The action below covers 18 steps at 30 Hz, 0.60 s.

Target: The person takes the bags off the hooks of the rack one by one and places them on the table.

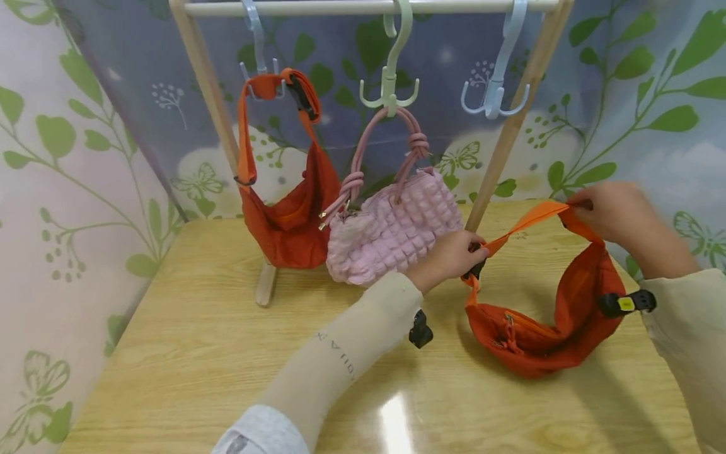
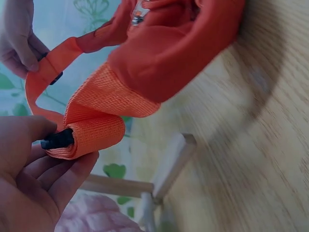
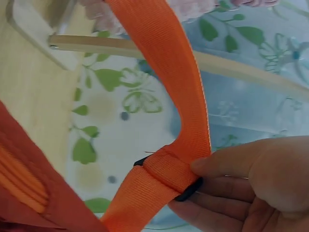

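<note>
An orange-red crossbody bag (image 1: 539, 334) hangs low over the table at the right, held up by its orange strap (image 1: 533, 217). My left hand (image 1: 454, 255) pinches the strap beside a black buckle (image 2: 58, 139), where the webbing is folded over in the left wrist view. The right hand (image 1: 615, 211) pinches the strap's other end at a black slider (image 3: 189, 189). Between the two hands the strap arches up in a loop. Whether the bag's underside touches the table cannot be told.
On a rack with a white bar (image 1: 340, 7), a similar orange bag (image 1: 300, 214) hangs from the left blue hook (image 1: 256, 38). A pink puffy handbag (image 1: 397, 227) hangs from the green middle hook (image 1: 390, 75). The right blue hook (image 1: 496, 82) carries nothing.
</note>
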{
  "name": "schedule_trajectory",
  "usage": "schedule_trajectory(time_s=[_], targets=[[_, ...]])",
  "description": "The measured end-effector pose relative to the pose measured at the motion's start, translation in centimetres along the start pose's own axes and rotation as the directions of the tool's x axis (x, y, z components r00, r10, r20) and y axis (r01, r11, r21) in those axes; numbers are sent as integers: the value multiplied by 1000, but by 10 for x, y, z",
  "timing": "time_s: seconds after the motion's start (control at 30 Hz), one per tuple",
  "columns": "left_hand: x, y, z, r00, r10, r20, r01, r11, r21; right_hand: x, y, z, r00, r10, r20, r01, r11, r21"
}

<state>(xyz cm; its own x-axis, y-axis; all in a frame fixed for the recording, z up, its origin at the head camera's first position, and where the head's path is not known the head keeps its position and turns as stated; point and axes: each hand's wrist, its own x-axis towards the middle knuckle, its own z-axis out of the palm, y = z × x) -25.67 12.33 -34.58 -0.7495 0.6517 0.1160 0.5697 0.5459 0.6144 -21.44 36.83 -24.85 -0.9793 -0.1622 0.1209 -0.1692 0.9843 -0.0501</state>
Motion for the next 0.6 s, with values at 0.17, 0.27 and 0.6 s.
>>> schedule_trajectory(time_s=[0.17,0.27,0.6], targets=[[2,-12,5,999,-29,-34,30,999,20,15,2,20,999,20,27,-21,998,58],[2,-16,8,998,-43,-51,46,997,56,21,2,32,999,19,42,-22,997,70],[0,-27,24,994,-90,-66,95,992,80,37,6,61,995,36,93,-44,995,86]])
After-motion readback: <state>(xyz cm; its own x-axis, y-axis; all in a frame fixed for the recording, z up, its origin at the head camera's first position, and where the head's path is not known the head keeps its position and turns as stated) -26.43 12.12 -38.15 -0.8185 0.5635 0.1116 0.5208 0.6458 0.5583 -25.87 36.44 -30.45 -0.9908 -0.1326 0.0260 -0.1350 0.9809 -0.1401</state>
